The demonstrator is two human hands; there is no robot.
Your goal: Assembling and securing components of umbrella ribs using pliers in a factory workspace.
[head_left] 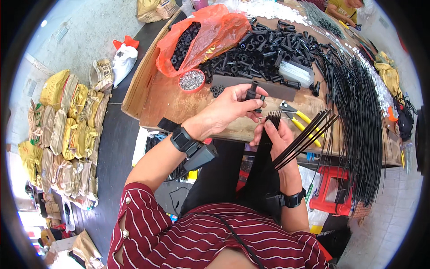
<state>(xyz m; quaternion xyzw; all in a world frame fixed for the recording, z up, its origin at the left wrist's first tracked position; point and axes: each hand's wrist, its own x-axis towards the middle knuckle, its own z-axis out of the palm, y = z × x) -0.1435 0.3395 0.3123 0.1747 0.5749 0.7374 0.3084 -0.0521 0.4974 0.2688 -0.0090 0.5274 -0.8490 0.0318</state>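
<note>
My left hand (236, 102) is closed round a black plastic tubular part (252, 89), with a smaller black piece against its fingertips. Close beside it, my right hand (278, 134) grips several thin black rods (307, 140). Their near ends stand in a row above my thumb, and their long ends fan out to the right past my wrist. Thin pale lines cross the small gap between the two hands; what they are I cannot make out. Pliers with yellow handles (309, 130) lie on the wooden table (170, 110), just right of my fingers.
A red dish of small metal pieces (191, 80) stands left of a heap of black tubular parts (264, 47). Behind it sits a red plastic bag (210, 33). A box of clear strips (295, 74) and long black rods (354, 121) lie to the right, the rods overhanging the edge.
</note>
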